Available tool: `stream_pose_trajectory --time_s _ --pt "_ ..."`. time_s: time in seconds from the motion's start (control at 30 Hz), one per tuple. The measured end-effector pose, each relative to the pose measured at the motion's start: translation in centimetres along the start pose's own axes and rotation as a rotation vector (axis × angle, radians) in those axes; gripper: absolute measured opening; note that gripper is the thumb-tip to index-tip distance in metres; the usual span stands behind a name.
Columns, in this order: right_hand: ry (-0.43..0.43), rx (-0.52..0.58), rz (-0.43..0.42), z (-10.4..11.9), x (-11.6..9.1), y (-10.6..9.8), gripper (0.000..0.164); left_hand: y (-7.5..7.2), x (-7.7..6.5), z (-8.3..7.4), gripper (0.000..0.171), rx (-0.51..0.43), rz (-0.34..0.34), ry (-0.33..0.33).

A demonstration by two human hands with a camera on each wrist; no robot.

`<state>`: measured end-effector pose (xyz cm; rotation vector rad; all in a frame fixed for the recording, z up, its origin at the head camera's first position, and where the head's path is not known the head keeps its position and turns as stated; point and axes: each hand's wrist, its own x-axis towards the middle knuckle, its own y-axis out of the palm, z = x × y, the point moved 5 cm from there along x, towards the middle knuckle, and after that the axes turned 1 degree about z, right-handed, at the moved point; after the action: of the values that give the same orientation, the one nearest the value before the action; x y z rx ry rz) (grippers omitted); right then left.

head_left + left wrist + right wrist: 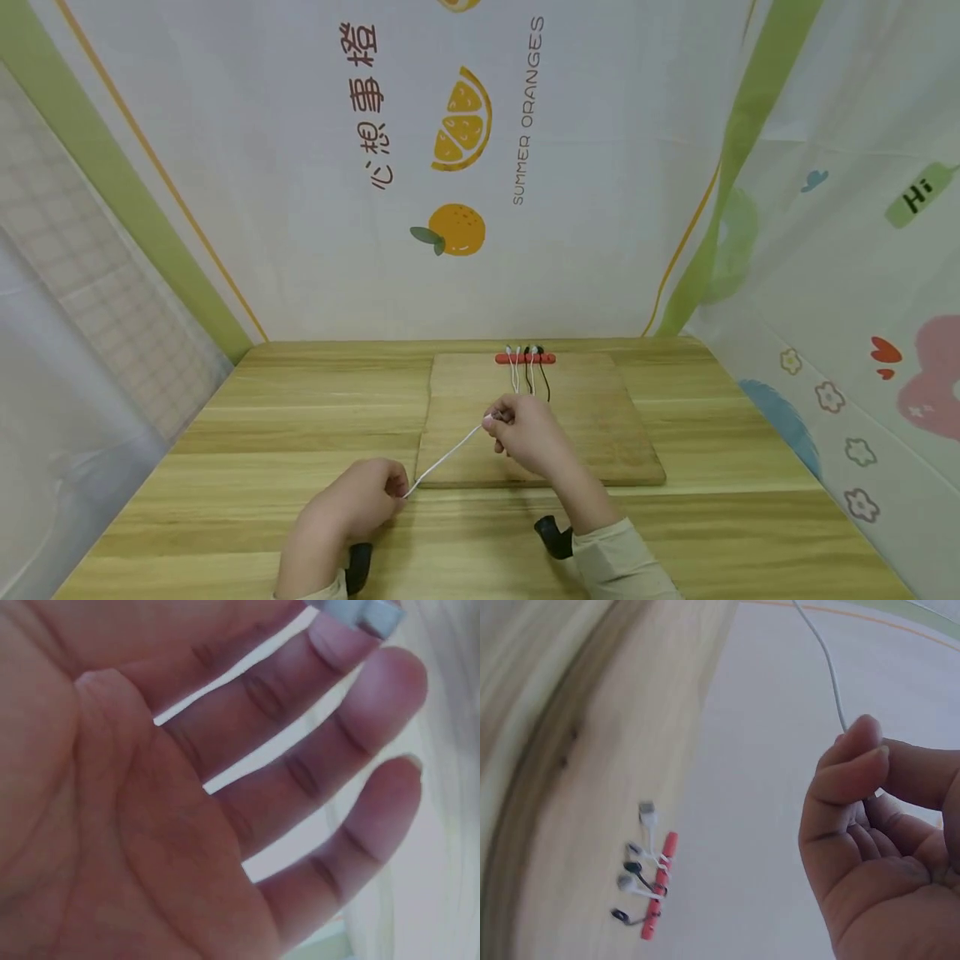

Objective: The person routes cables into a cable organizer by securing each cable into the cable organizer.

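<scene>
A thin white cable (446,457) runs taut between the two hands, over the left front part of a wooden board (600,433). At its lower left end my left hand (363,496) pinches it, just off the board's front left corner. A pale metal-tipped plug (375,616) shows at the left fingertips in the left wrist view; the other left fingers are loosely bent. My right hand (532,433) pinches the cable's upper end between thumb and curled fingers above the board. What lies inside the right fingers is mostly hidden.
A red cable holder (501,359) sits along the board's back edge. Several white and black cables are set in it, plug ends (646,814) pointing out. Wood-grain table (315,408) surrounds the board, with a printed cloth (600,250) hanging behind.
</scene>
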<state>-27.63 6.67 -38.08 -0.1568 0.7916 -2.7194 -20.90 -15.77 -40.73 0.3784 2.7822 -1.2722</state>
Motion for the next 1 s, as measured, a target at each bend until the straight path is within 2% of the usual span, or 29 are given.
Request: stream_pose_trajectory --time_s 0.2,0.4,0.5,0.63,0.8,0.93,1.0 --pt "0.006 -0.019 -0.062 0.0 0.9 -1.6 0.008 0.7 0.3 -1.5 0.015 0.021 0.012 0.094" --pt "-0.009 -0.007 -0.087 0.3 1.6 -3.0 0.008 1.5 0.8 -2.7 0.014 0.012 0.042 0.127" --pt "-0.021 0.036 -0.055 0.7 1.7 -3.8 0.010 1.7 1.1 -3.1 0.010 0.001 0.046 0.130" --pt "-0.061 0.043 0.056 1.1 1.5 -5.0 0.013 2.1 1.5 -3.2 0.010 -0.001 0.045 0.139" --pt "-0.126 -0.084 0.180 1.5 1.4 -6.4 0.014 2.5 1.9 -3.9 0.010 0.017 0.016 0.168" --pt "-0.172 -0.196 0.205 1.6 1.3 -7.3 0.011 3.6 3.1 -5.3 0.010 0.029 0.007 0.199" --pt "-0.173 -0.232 0.202 1.6 1.3 -7.7 0.011 4.6 3.8 -6.1 0.014 0.028 0.025 0.202"
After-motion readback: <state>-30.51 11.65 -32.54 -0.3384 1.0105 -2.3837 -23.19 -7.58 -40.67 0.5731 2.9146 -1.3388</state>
